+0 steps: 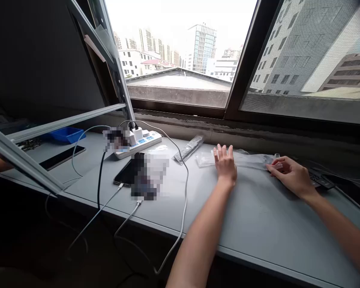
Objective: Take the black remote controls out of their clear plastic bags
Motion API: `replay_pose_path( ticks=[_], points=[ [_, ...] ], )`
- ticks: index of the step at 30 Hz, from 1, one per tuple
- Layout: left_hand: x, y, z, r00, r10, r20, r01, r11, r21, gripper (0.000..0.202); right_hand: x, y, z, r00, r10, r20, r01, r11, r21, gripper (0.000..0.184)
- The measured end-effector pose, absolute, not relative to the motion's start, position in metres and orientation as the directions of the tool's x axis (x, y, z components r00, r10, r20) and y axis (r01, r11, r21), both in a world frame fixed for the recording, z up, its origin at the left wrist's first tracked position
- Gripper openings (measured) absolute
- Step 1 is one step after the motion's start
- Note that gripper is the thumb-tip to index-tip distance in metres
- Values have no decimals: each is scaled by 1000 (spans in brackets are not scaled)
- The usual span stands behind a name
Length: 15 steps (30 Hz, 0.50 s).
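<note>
A long clear plastic bag [249, 161] lies along the back of the grey table, below the window. My left hand [226, 164] rests on the bag, palm down with the fingers stretched forward and slightly apart. At the bag's right end, my right hand [292, 176] pinches the plastic between thumb and fingertips. Left of the bag, and apart from it, lies a narrow clear packet [188, 150] with something grey inside that I cannot make out.
A white power strip [141, 143] with plugged-in chargers stands left. Near it, a phone [126, 172] is cabled, and a loose white cable [186, 192] crosses the table edge. A metal frame [69, 122], blue tray [67, 135] and another dark device [63, 157] are farther left. A black keypad device [321, 180] sits right.
</note>
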<state>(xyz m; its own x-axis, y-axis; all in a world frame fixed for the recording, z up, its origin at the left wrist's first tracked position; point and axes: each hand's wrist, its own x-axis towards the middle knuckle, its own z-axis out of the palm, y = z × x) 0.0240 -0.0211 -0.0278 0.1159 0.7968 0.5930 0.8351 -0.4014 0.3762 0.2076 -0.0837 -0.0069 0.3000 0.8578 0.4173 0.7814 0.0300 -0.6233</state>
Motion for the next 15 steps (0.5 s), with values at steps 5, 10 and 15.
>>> replay_pose_path(
  ticks=[5, 10, 15],
  points=[
    [18, -15, -23, -71, 795, 602, 775, -336, 536, 54, 206, -67, -9, 221, 862, 457, 848, 62, -527, 26],
    [13, -13, -17, -175, 791, 586, 746, -281, 603, 61, 203, -50, -18, 198, 874, 444, 872, 50, -486, 31],
    [8, -15, -8, -154, 788, 596, 712, -329, 620, 61, 209, -43, -26, 38, 839, 543, 825, 281, -490, 32]
  ],
)
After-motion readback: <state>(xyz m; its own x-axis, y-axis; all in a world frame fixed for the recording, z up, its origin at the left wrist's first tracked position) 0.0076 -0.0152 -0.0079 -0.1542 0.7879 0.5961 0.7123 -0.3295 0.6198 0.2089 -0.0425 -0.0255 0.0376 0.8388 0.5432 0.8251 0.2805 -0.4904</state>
